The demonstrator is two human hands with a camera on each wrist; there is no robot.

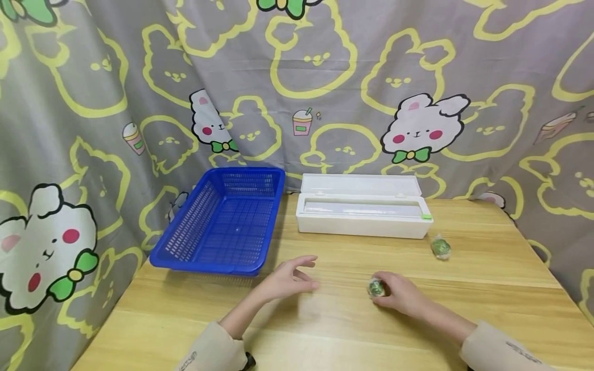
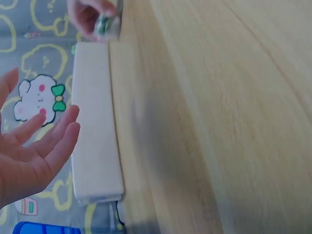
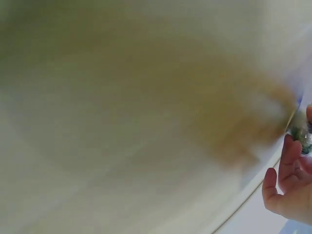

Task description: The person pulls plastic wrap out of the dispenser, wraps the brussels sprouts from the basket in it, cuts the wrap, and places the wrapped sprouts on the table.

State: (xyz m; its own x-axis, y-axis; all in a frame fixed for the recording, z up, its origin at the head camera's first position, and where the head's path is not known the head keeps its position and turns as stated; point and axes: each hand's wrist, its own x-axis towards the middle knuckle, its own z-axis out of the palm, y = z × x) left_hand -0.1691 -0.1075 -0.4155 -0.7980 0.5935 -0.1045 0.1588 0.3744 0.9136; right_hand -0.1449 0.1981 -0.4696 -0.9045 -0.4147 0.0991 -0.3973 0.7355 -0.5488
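My right hand (image 1: 405, 294) pinches a small green bundle in clear plastic wrap (image 1: 376, 288) between fingers and thumb, over the right-middle of the table. In the right wrist view the wrapped green bundle (image 3: 302, 138) shows at the right edge, at the fingertips. My left hand (image 1: 289, 281) hovers over the table between the blue basket and the right hand, fingers apart and holding nothing. The left wrist view shows its spread fingers (image 2: 61, 141) too. A second green bundle in plastic wrap (image 1: 440, 248) lies on the table at the right.
A blue plastic basket (image 1: 209, 265) with mesh sides stands at the left. Behind the hands sits a long white cling film box (image 1: 362, 226), its lid (image 1: 359, 184) raised and a roll inside. The wooden table (image 1: 334, 330) ends at a patterned curtain (image 1: 334, 77).
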